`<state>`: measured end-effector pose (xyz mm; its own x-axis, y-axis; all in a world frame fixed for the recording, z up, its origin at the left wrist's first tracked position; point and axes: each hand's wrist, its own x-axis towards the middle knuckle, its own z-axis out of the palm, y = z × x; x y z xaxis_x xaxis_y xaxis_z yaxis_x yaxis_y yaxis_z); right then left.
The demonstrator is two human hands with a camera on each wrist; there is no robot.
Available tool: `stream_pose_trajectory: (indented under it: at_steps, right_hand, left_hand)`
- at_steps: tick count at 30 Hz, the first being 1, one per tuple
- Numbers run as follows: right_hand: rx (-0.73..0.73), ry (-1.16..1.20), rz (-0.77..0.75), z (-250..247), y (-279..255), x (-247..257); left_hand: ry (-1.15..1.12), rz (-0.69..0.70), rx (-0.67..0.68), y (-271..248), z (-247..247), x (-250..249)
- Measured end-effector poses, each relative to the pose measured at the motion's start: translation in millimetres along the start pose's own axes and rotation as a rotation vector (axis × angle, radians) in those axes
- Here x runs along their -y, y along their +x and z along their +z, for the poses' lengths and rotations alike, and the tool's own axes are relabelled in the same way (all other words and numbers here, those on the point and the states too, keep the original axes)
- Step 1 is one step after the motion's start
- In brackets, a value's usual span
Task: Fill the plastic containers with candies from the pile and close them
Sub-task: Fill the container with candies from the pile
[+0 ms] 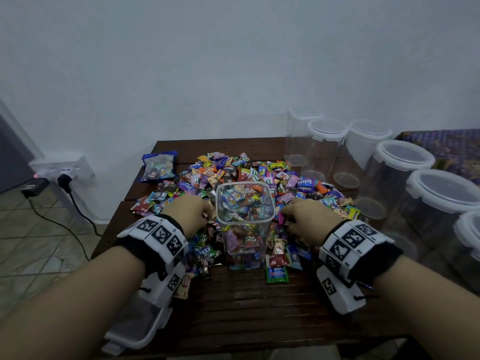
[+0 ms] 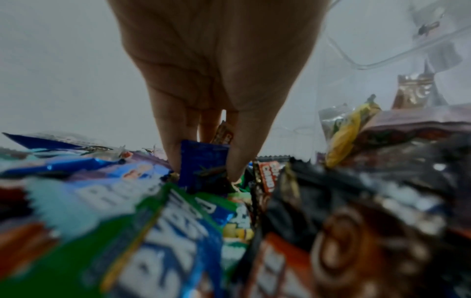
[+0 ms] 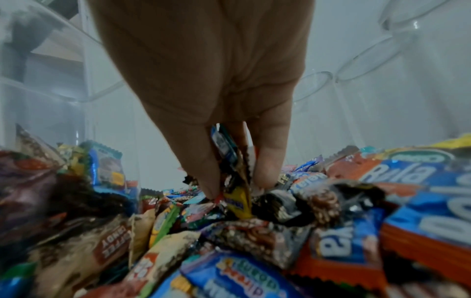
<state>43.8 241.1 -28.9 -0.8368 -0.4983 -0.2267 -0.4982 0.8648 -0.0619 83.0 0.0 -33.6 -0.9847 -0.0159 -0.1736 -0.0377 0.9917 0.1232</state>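
Note:
A clear square container (image 1: 245, 222), open at the top and largely filled with wrapped candies, stands in the middle of the table with the candy pile (image 1: 233, 175) spread around and behind it. My left hand (image 1: 189, 214) is down in the pile just left of the container; in the left wrist view this left hand (image 2: 203, 161) pinches a blue wrapped candy (image 2: 203, 159) with other wrappers behind it. My right hand (image 1: 306, 219) is in the pile just right of the container, and the same right hand (image 3: 234, 181) grips several candies (image 3: 233, 161) between thumb and fingers.
A loose clear lid (image 1: 135, 326) lies at the table's front left under my forearm. Several empty lidded containers (image 1: 405, 162) stand along the right side and back right. A blue candy bag (image 1: 159, 166) lies at the back left. A wall socket with plugs (image 1: 62, 175) is left of the table.

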Motion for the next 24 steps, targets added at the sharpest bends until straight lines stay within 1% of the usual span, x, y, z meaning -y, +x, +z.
stream_pose_trajectory:
  at_steps: [4,8,14,16,18,20,24]
  right_hand:
    - [-0.057,0.036,-0.002,-5,-3,0]
    - [-0.076,0.071,0.013,-11,-4,0]
    - [-0.165,0.125,0.023,-16,-5,2]
    - [-0.206,0.154,0.026,-21,-9,3]
    - [-0.257,0.182,0.009,-29,-13,6]
    - [-0.336,0.201,-0.03,-38,-19,12]
    - [-0.512,0.243,-0.136,-56,-29,23]
  left_hand:
    - [-0.079,-0.006,-0.039,0,0,9]
    - [-0.176,-0.029,-0.095,-5,-4,13]
    - [-0.302,-0.038,-0.189,-15,-14,11]
    - [-0.37,-0.034,-0.243,-21,-21,9]
    - [-0.466,-0.019,-0.302,-27,-28,7]
    - [-0.578,-0.01,-0.365,-32,-36,7]
    - [-0.732,0.011,-0.507,-40,-46,6]
